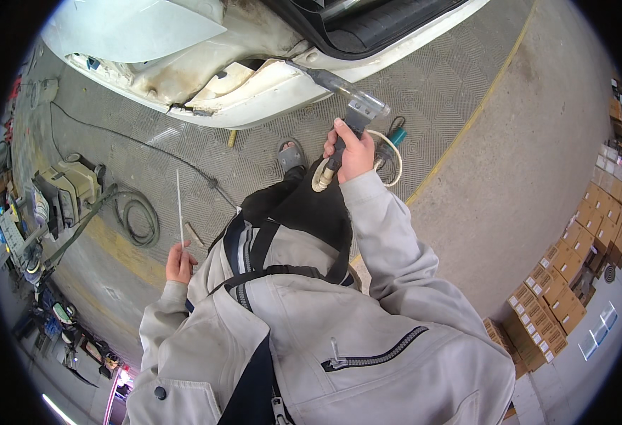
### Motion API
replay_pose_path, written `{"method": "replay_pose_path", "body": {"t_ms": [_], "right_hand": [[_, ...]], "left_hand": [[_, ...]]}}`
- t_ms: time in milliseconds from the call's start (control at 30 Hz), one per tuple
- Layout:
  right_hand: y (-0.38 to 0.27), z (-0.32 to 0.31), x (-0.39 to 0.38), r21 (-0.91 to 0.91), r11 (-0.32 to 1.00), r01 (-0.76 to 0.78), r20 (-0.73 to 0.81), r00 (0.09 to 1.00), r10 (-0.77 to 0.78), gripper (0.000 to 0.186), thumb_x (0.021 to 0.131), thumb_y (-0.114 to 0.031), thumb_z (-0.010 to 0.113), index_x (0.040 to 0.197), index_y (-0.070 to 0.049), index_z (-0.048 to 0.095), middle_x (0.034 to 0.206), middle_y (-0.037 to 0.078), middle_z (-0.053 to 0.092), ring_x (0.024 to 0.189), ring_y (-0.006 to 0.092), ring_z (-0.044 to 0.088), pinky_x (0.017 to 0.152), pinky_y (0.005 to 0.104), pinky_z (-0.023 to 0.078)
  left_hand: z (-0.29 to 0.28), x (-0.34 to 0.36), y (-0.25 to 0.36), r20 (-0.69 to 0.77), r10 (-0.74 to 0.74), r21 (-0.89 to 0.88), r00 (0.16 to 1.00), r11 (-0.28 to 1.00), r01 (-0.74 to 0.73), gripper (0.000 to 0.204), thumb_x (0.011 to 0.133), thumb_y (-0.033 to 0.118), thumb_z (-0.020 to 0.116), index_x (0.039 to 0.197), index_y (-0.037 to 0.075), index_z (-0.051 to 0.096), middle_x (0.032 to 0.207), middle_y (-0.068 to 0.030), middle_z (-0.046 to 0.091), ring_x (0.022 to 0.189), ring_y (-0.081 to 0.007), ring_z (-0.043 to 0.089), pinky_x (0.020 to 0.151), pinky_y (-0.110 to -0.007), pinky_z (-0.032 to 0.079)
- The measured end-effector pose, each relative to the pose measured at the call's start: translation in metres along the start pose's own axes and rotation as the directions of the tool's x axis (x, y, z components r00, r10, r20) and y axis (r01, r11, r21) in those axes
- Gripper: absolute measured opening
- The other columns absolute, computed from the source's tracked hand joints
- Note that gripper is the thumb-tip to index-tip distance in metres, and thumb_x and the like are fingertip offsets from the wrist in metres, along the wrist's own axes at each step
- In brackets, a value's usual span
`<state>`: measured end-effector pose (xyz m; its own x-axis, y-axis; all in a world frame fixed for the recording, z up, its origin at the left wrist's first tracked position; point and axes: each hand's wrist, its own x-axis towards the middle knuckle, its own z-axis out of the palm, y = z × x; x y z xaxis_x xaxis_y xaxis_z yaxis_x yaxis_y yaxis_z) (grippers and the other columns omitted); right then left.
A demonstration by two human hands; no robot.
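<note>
My right hand is wrapped round the dark grip of a hose-fed hand tool. The tool has a clear barrel and a long dark nose, which reaches up and left to the lower edge of the white car body. Whether the nose touches the car, I cannot tell. A cream hose loops from below the grip. Low on the left, my left hand is closed on a thin white rod, which points upward, away from the car.
A dark cable crosses the patterned floor near my feet. On the left stand a beige wheeled machine and a coiled hose. A green-ended tool lies beyond my right hand. Cardboard boxes are stacked far right.
</note>
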<state>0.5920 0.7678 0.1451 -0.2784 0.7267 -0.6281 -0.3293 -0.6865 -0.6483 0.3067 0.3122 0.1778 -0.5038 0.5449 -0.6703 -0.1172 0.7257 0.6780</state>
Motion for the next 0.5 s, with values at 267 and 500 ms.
{"method": "replay_pose_path", "body": {"t_ms": [267,500], "right_hand": [[-0.0025,-0.0022,-0.0027,0.023,1.0,-0.02,-0.015,1.0,0.021,0.023,0.095,-0.021,0.072,0.089,-0.006,0.056,0.072,0.006,0.058,0.058,0.0185,0.056,0.054,0.0354,0.047],[-0.0044,-0.0006,0.0027,0.036,0.999,-0.013,-0.032,0.999,0.014,0.023,0.096,-0.021,0.071,0.089,-0.006,0.056,0.073,0.006,0.059,0.058,0.0179,0.056,0.054,0.0355,0.046]], "left_hand": [[0.0019,-0.0006,-0.0027,-0.011,-0.052,-0.016,0.999,0.999,0.051,0.032,0.107,0.006,0.044,0.137,0.005,0.054,0.075,-0.0019,0.063,0.052,-0.0025,0.038,0.051,-0.02,0.032],[0.0027,0.0002,-0.0021,-0.002,-0.022,-0.019,1.0,1.0,0.022,0.032,0.107,0.006,0.044,0.137,0.006,0.054,0.075,-0.0013,0.063,0.053,-0.0027,0.039,0.051,-0.02,0.032]]}}
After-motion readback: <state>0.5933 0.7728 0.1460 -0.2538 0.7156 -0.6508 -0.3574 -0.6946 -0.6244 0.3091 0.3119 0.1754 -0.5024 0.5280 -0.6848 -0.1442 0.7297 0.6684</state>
